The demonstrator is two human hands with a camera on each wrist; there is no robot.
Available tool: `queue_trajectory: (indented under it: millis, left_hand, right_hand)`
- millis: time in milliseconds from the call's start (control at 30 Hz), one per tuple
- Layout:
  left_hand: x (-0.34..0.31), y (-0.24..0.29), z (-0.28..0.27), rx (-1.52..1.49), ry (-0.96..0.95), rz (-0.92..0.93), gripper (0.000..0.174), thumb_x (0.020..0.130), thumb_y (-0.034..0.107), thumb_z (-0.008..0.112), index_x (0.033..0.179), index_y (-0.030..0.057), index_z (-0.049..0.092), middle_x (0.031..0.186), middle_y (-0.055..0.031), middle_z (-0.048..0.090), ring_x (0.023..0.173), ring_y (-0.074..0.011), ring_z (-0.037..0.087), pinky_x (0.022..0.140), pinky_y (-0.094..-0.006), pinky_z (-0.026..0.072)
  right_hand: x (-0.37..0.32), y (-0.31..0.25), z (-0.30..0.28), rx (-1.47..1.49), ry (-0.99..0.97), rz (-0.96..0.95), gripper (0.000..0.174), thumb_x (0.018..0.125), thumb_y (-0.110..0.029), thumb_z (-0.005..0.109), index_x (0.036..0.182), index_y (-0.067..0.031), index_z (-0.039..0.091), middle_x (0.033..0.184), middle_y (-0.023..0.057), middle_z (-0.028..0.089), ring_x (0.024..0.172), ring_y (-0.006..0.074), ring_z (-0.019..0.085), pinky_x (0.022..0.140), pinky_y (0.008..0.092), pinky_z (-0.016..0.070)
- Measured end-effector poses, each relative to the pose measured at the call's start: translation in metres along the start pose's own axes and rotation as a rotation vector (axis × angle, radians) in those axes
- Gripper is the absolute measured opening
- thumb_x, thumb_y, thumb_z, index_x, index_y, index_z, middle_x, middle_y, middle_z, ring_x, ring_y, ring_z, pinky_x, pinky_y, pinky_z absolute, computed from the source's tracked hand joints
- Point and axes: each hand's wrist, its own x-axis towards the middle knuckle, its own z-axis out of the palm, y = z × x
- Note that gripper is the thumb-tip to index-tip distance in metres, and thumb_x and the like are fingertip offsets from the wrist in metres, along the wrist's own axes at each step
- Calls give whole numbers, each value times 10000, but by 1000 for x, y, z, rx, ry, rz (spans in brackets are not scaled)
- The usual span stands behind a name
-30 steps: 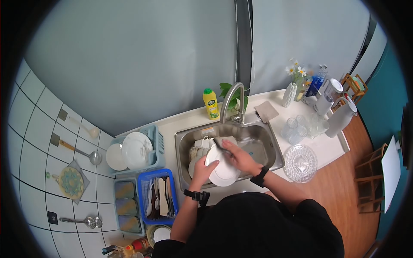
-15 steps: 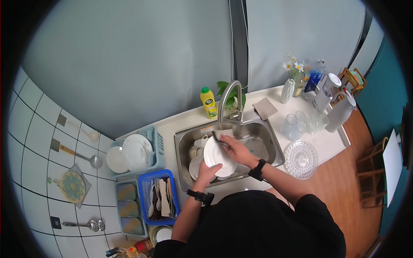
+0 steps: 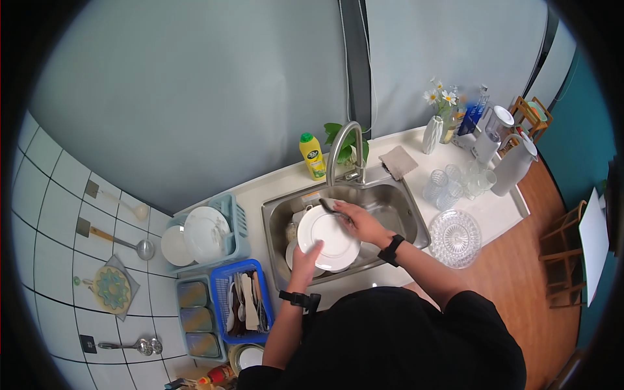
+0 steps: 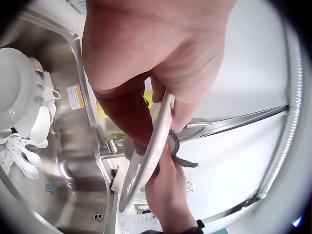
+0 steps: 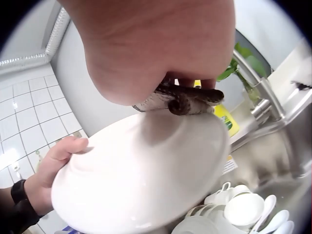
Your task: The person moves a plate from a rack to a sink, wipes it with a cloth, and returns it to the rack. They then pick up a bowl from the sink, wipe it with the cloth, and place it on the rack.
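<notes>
Over the sink, my left hand (image 3: pixel 304 263) grips a white plate (image 3: pixel 333 239) by its near left edge. The left wrist view has the plate (image 4: pixel 146 161) edge-on, pinched between thumb and fingers. My right hand (image 3: pixel 361 224) holds a folded cloth (image 5: pixel 195 101) with a dark brown edge against the plate's far rim. Below, in the left part of the steel sink (image 3: pixel 409 224), lie white plates (image 4: pixel 14 87), cups (image 5: pixel 243 208) and several white spoons (image 4: pixel 24 158).
Left of the sink stand a dish rack (image 3: pixel 242 227) with plates and a blue basket (image 3: pixel 221 266) of utensils. A faucet (image 3: pixel 333 156) and yellow bottle (image 3: pixel 312 159) rise behind it. Right are a folded cloth (image 3: pixel 398 162), glasses (image 3: pixel 448 185) and a glass plate (image 3: pixel 455 237).
The plate has moved slightly left and up, and more of its face now shows to the head camera. My right hand and the cloth stay at its far rim.
</notes>
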Motion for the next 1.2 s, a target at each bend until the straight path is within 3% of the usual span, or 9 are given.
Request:
queue_trajectory:
  millis: [133, 367, 500, 567, 633, 933, 1067, 1133, 1200]
  left_hand:
    - [8, -2, -6, -460, 63, -88, 457, 1066, 228, 533, 1435, -29, 453, 1384, -136, 587, 1242, -250, 593, 1049, -375, 485]
    - [-3, -2, 7, -318, 9, -44, 413, 1055, 160, 527, 1429, 0, 457, 1314, -136, 609, 1208, -238, 610, 1024, -392, 505]
    - [2, 0, 2, -243, -101, -1, 397, 1042, 132, 545, 1407, -4, 471, 1321, -128, 606, 1197, -226, 613, 1016, -369, 506]
    - [3, 11, 7, -279, -33, -169, 357, 1044, 142, 549, 1367, -5, 510, 1292, -111, 621, 1161, -210, 627, 988, -346, 512]
    - [10, 2, 1, -262, -58, -201, 342, 1045, 143, 551, 1351, -6, 525, 1277, -107, 629, 1142, -203, 632, 968, -340, 515]
    - [12, -24, -6, -260, -143, -164, 224, 1050, 147, 554, 1218, 6, 599, 1087, -54, 669, 1000, -160, 657, 899, -326, 533]
    - [6, -11, -12, -256, -138, -146, 251, 1048, 135, 550, 1252, -4, 595, 1126, -79, 680, 995, -169, 676, 873, -326, 553]
    - [2, -6, -16, -283, -121, -96, 292, 1043, 115, 550, 1310, -2, 558, 1215, -102, 660, 1086, -192, 660, 940, -346, 543]
    - [-4, 3, -14, -320, -115, -53, 358, 1022, 82, 554, 1367, -3, 512, 1281, -122, 628, 1170, -224, 620, 1004, -384, 512]
  right_hand:
    - [-14, -20, -11, 168, -30, 377, 356, 1018, -162, 539, 1350, -38, 576, 1350, 221, 608, 1234, 393, 587, 1033, 423, 474]
    - [-5, -15, -9, 210, 43, 475, 356, 1022, -184, 543, 1343, -32, 575, 1280, 225, 637, 1191, 394, 604, 1011, 422, 480]
    - [5, -18, -10, 158, 54, 270, 346, 1002, -160, 552, 1325, -41, 588, 1259, 218, 646, 1187, 396, 606, 993, 413, 490]
    - [7, -19, -6, 152, 2, 249, 348, 990, -146, 557, 1320, -42, 592, 1268, 212, 646, 1189, 394, 607, 992, 416, 491]
    - [8, -16, 3, -45, -48, -28, 374, 962, -128, 574, 1328, -54, 594, 1335, 180, 623, 1256, 373, 573, 1023, 451, 468]
    - [12, -48, 9, -180, -234, -264, 516, 863, -75, 626, 1376, -75, 573, 1453, 121, 558, 1417, 350, 442, 1135, 465, 367]
    - [0, -23, -4, -125, -71, -155, 437, 957, -138, 612, 1387, -76, 566, 1460, 113, 558, 1326, 313, 541, 1087, 407, 422]
    - [-9, -11, -14, 328, -72, 386, 414, 1031, -208, 567, 1425, -82, 541, 1411, 138, 600, 1165, 246, 622, 1009, 325, 466]
    - [-23, -5, -20, 341, -39, 426, 415, 1047, -223, 546, 1439, -88, 531, 1369, 150, 627, 1097, 228, 628, 980, 307, 475]
